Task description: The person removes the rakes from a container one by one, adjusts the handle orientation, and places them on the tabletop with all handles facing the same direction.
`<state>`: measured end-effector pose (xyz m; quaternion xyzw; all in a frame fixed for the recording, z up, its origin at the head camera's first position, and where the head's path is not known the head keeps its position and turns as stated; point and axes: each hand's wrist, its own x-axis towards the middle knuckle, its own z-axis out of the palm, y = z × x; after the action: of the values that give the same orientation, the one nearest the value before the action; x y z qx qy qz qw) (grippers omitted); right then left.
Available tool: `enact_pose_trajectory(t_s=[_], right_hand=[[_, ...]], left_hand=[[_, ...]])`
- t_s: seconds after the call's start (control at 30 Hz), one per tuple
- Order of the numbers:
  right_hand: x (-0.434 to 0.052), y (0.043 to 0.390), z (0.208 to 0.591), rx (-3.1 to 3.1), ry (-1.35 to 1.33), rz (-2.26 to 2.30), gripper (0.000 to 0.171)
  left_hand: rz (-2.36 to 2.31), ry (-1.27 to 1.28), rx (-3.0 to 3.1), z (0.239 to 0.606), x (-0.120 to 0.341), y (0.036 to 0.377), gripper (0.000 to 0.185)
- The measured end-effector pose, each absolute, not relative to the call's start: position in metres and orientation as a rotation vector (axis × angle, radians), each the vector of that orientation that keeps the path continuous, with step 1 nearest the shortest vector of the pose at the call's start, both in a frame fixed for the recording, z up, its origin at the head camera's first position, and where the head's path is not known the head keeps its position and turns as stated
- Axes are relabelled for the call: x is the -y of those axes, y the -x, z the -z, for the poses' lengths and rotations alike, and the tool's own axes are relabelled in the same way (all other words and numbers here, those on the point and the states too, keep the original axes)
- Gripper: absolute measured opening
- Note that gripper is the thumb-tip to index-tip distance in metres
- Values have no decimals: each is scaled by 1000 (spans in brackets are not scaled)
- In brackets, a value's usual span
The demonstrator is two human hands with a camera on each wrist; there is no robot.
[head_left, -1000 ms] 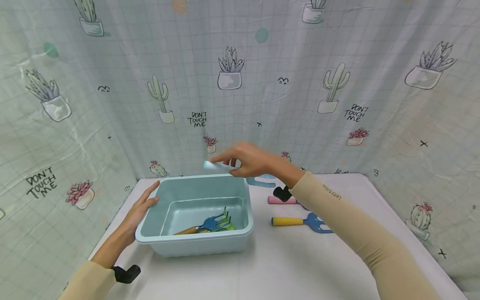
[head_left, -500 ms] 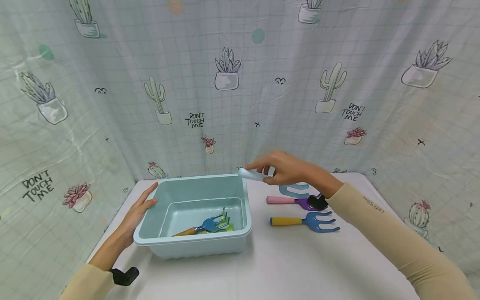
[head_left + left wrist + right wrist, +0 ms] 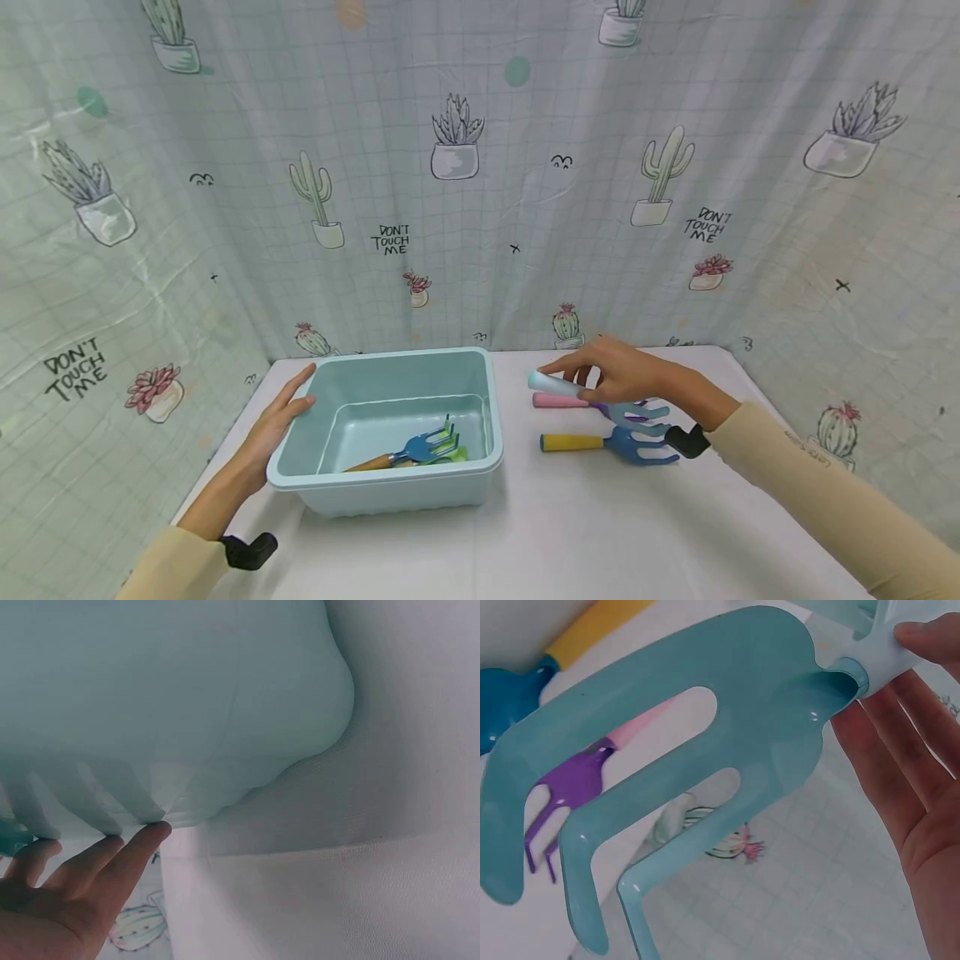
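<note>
Left hand (image 3: pixel 281 414): fingers straight, flat against left wall of bin (image 3: pixel 480 417); unchanged. Right hand (image 3: pixel 626 379): grip pinching handle of teal rake (image 3: pixel 633 411); has moved from above bin rightward, now low over pink-handled rake (image 3: pixel 558 401) and yellow-handled rake (image 3: pixel 600 443) on table (image 3: pixel 570 533). Judgement: teal rake carried away from bin.

From my feed I see a white cloth-covered table (image 3: pixel 570 533) with a pale grid-patterned curtain (image 3: pixel 480 208) hung round it, printed with cacti, potted succulents and the words "DON'T TOUCH ME". On my right of the table a purple hand fork with a pink handle (image 3: pixel 558 401) lies flat, and just in front of it a blue hand fork with a yellow handle (image 3: pixel 600 443), both handles pointing left. Further left, a blue fork with a wooden handle (image 3: pixel 408 451) lies touching a green fork (image 3: pixel 453 452)
</note>
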<state>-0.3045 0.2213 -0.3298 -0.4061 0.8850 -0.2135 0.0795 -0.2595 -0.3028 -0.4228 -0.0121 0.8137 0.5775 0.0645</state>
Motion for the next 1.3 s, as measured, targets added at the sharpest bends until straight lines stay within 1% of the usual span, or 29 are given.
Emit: enact_pose_trajectory(t_s=[0.33, 0.77, 0.87, 1.03, 1.3], right_hand=[[-240, 298, 366, -2518, 1122, 665, 56], [-248, 270, 417, -2373, 1018, 699, 55], [-248, 264, 428, -2346, 1024, 692, 57], [-243, 255, 438, -2347, 1052, 637, 55], [-239, 249, 444, -2350, 975, 594, 53]], left_hand=[[-1754, 55, -2433, 424, 303, 260, 64], [-1741, 27, -2458, 423, 304, 259, 64], [-1740, 33, -2455, 423, 304, 259, 64], [-1746, 42, -2446, 422, 303, 260, 64], [-1752, 39, -2442, 422, 303, 259, 64]])
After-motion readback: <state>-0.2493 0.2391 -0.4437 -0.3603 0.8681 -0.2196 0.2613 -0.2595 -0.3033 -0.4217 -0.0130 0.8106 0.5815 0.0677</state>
